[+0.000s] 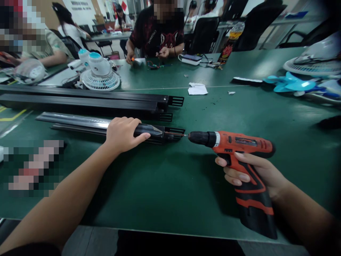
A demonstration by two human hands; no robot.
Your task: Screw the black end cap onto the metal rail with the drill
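My right hand (247, 170) is wrapped round the grip of an orange and black cordless drill (239, 140), with a finger by the trigger. The drill points left, and its thin bit reaches the slotted end bracket (174, 132) of a long black bar. Whether the bit touches it I cannot tell. My left hand (124, 133) is closed over that long black bar (77, 120), which has a shiny top and lies on the green table. The palm side and most fingertips are hidden.
More long black bars (80, 101) lie just beyond. White fan parts (101, 76), a blue fan blade (290, 83), paper scraps (197, 89) and a drink bottle (230, 42) sit on the green table (165, 192). A person (157, 33) works opposite with small wires; others sit farther back.
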